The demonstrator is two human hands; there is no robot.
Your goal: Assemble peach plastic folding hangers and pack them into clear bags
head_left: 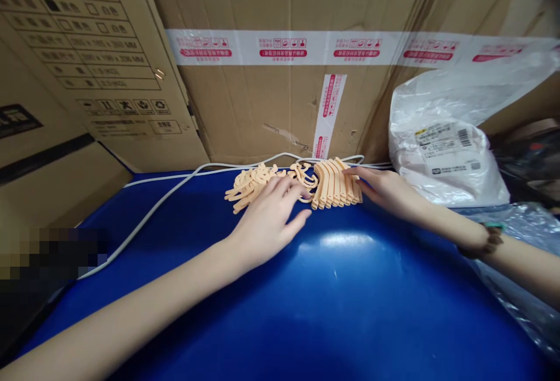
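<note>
Far left: stacked cardboard boxes (87, 48), printed panels facing in; a white cable (166, 194) runs from the lower left across the blue table top (341, 311) and along the foot of the big taped carton (284, 77). Left hand (266, 217) lies palm down, fingers spread and nearly flat, fingertips resting on the loose fan of peach plastic hangers (247, 185); it grips nothing, only presses and sweeps. Between the two groups lie loose hooks (306, 177), tangled, perhaps two or three, too overlapped to count. Next, the squared stack of hangers (335, 185), standing on edge side by side, about ten ribs showing; the loose fan looks like eight or so, exact count uncertain. Right hand (385, 191) is open, fingers straight and together, laid against the stack's right end as a stop, holding nothing closed in it. Judgement: tidying goes best if the right hand stays a firm fence while the left slides pieces in low along the table, hooks all facing one way, so none snag the cable behind. Far right: one white plastic bag (441, 153) with a barcode label, one clear film sheet (525, 241) below it, a bracelet (490, 244) on the right wrist.
</note>
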